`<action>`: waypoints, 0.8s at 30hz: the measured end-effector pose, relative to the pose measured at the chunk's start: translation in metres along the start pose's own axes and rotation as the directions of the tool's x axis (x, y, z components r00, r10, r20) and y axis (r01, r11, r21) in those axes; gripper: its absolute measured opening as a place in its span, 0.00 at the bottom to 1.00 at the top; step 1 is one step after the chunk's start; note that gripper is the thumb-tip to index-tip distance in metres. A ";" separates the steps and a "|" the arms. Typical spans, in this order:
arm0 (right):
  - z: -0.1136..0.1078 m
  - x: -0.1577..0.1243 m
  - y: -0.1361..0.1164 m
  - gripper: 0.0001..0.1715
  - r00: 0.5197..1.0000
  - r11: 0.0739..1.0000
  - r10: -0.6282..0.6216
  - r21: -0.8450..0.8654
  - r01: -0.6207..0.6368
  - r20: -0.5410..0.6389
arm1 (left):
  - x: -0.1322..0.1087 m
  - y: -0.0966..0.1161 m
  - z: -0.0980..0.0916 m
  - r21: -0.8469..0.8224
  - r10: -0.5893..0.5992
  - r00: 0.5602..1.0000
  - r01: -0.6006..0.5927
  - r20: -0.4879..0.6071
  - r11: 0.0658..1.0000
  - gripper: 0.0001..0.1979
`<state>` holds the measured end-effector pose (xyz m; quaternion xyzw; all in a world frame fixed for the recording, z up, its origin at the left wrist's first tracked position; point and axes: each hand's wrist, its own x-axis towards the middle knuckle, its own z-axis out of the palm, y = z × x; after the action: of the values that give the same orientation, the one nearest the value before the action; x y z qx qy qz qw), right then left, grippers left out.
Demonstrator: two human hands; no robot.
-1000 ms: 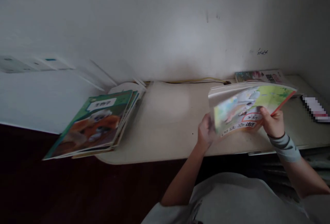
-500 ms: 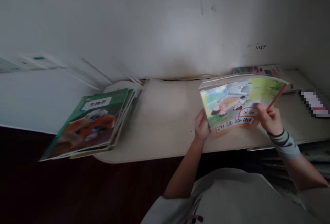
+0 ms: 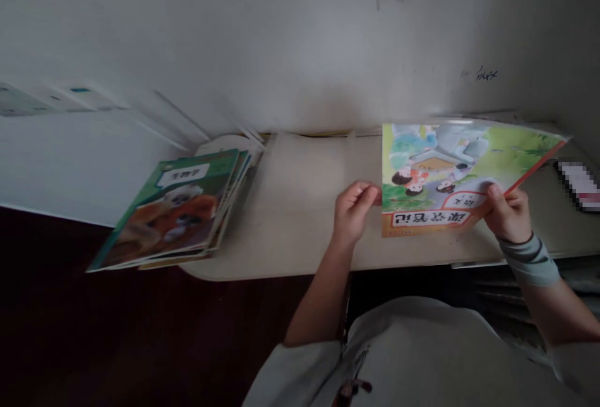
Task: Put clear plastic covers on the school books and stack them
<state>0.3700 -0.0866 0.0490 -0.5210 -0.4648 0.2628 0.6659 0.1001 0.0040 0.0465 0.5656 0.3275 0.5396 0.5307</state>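
Note:
A softcover book [image 3: 435, 169] with a colourful illustrated cover, upside down to me, is held above the right part of the table. My right hand [image 3: 509, 213] grips its lower right edge, thumb on the cover and fingers behind. At the book's left edge my left hand [image 3: 354, 207] is closed in a pinch, its fingertips at the edge and partly hidden by it. The pages behind the cover are out of sight. On the left end of the table lies a stack of books, topped by a green book [image 3: 173, 207] with orange monkeys on its cover.
The pale table [image 3: 290, 232] runs along a white wall [image 3: 300, 38]. A phone [image 3: 580, 185] with a blurred screen lies at the right. Behind the held book, printed matter is mostly hidden. The book stack overhangs the table's left end.
The held book has turned its cover more fully towards me and hides more behind it. My left hand has come from under its corner to its left edge. The view has shifted slightly.

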 end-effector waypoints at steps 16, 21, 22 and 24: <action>0.053 -0.117 0.029 0.09 0.524 0.221 0.765 0.611 -0.760 0.375 | 0.120 -0.018 0.084 0.836 -0.536 0.644 -0.457 0.546 0.303 0.10; 0.053 -0.112 0.031 0.08 0.479 0.153 0.790 0.634 -0.758 0.383 | 0.028 -0.017 0.068 0.712 -0.139 0.701 -0.664 0.699 0.230 0.25; 0.053 -0.111 0.032 0.07 0.478 0.153 0.785 0.624 -0.766 0.394 | 0.008 -0.017 0.057 0.663 -0.149 0.649 -0.706 0.746 0.250 0.28; 0.053 -0.111 0.033 0.06 0.478 0.160 0.771 0.599 -0.785 0.421 | -0.025 -0.020 0.037 0.641 -0.211 0.606 -0.724 0.767 0.254 0.36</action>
<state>0.2800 -0.1448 -0.0193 -0.3660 0.0112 0.7304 0.5766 0.1346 -0.0244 0.0258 0.9728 0.2170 0.0501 0.0637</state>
